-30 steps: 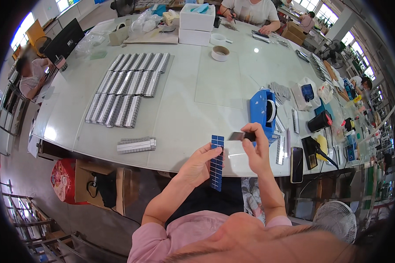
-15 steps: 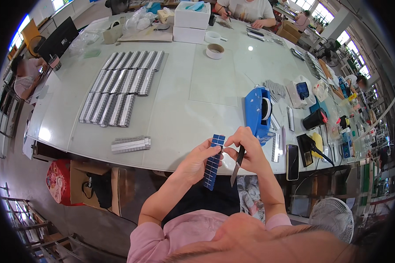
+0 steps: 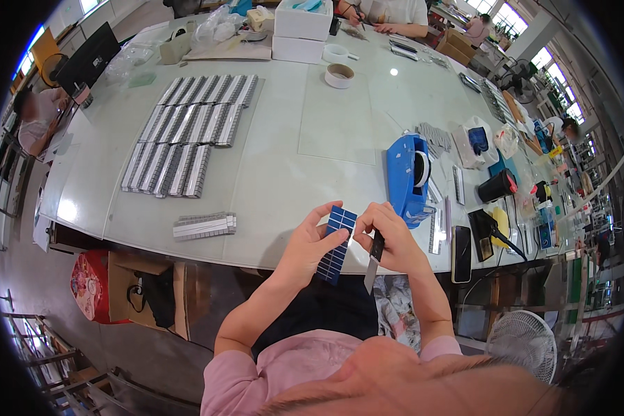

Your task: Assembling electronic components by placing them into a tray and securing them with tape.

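My left hand [image 3: 303, 251] grips a blue strip [image 3: 331, 265] marked with pale grid lines, like a small solar panel. The thumb presses on its face, and the strip hangs tilted over the table's front edge. Close beside its right edge, my right hand [image 3: 390, 239] is closed round a knife [image 3: 371, 272]. The knife's dark handle lies in the fingers and its blade points down toward my lap. Whether the right fingertips touch the strip, I cannot tell. Just beyond that hand stands a blue tape dispenser [image 3: 401, 184].
Rows of silver gridded strips [image 3: 185, 132] lie on the table's left, with a small pile [image 3: 204, 227] nearer me. A tape roll [image 3: 339, 76] sits farther back. A phone [image 3: 462, 255] and a black cup [image 3: 496, 186] are on the right. Another person works across the table.
The blue strip has turned, so more of its gridded face shows. My left fingers have shifted upward behind it. The knife stays in my right hand, a little more upright.
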Available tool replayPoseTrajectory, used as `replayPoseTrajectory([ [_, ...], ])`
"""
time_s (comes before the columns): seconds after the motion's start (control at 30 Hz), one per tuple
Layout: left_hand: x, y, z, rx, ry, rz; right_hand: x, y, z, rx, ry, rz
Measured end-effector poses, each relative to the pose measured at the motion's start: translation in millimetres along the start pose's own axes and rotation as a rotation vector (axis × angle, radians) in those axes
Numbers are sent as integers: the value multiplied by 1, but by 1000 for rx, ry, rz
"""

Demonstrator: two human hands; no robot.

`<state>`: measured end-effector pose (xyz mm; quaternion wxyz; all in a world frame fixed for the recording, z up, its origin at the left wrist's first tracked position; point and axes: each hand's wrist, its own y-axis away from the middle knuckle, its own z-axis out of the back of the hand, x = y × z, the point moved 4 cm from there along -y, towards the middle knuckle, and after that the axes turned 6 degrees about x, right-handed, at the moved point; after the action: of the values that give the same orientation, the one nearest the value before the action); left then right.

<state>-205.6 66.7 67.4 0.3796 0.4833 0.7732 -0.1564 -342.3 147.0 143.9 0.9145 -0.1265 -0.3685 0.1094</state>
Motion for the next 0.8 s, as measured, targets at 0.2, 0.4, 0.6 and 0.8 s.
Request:
replayPoseTrajectory([
  [0.2, -4, -1, 0, -33, -90, -46, -4, 5, -5, -29, -19, -56],
  [0.4, 6, -8, -1, -26, -60, -31, -9, 17, -5, -37, -102, -148],
  [0.6, 14, -11, 13, -72, 1, -46, -40, 73, 14, -146, -391, -373],
  [0.8, 36, -16, 26, -101, 276, 100, -107, 152, 87, -540, -570, -939],
])
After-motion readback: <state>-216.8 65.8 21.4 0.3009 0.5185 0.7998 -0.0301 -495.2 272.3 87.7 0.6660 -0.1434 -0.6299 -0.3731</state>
